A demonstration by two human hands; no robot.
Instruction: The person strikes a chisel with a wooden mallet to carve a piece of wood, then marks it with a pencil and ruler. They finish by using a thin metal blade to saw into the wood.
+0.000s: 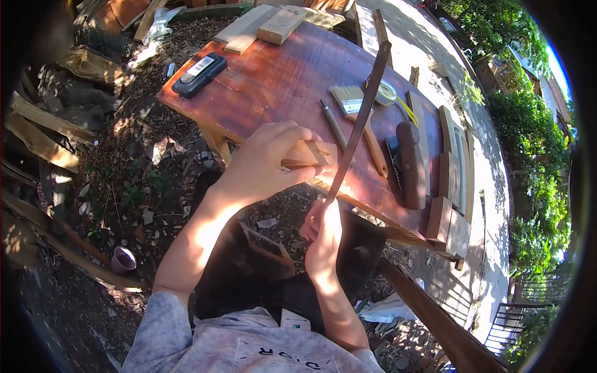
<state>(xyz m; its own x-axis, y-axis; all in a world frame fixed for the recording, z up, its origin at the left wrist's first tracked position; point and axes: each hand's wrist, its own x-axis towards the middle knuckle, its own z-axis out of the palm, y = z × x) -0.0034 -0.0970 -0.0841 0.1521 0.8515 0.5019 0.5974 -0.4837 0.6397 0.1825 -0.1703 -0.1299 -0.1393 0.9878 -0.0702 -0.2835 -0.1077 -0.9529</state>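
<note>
My left hand (pixel 267 155) is closed around a small wooden block (pixel 311 153) at the near edge of the reddish-brown table (pixel 273 81). A notch or cut shows in the end of the block. My right hand (pixel 322 224), just below that edge, grips the lower end of a long, flat, rust-brown file (pixel 359 124). The file slants up and to the right over the table, close to the right side of the block. Its gripped end is hidden in my fingers.
On the table lie a paintbrush (pixel 367 130), a slim metal tool (pixel 334 123), a tape measure (pixel 387 94), a hand plane (pixel 410 165) and a black case (pixel 199 74). Wooden boards (pixel 280 25) rest at the far edge, wood strips (pixel 449 168) at the right. A cup (pixel 123 260) lies on the ground.
</note>
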